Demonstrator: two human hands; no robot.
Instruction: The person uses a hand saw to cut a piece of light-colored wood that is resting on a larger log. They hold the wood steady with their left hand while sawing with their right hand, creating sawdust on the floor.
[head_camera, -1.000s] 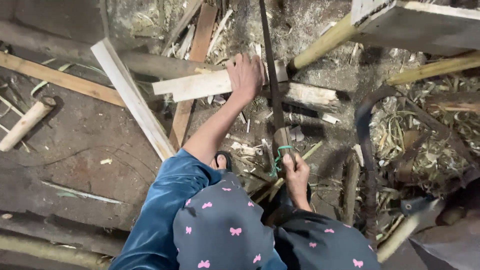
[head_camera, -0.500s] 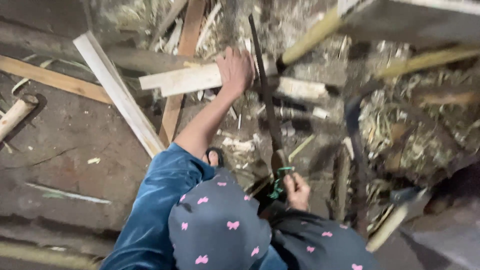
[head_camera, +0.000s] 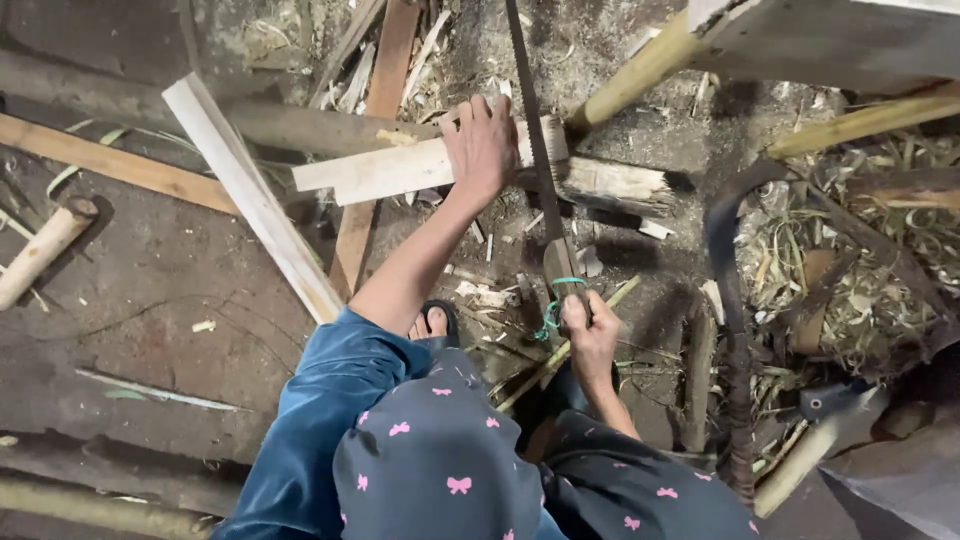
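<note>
While the left hand (head_camera: 482, 150) presses flat on the plank (head_camera: 400, 168) to steady it, the right hand (head_camera: 590, 330) grips the saw (head_camera: 535, 150) handle, fingers closed.

Your hands, a board and a saw on the littered ground

Your left hand (head_camera: 482, 150) presses on the board (head_camera: 400, 168), which lies across a plank (head_camera: 365, 180). Just right of that hand the saw blade (head_camera: 533, 140) crosses the board; your right hand (head_camera: 590, 335) grips its handle nearer you. Your foot (head_camera: 432, 322) sits between your arms.
</note>
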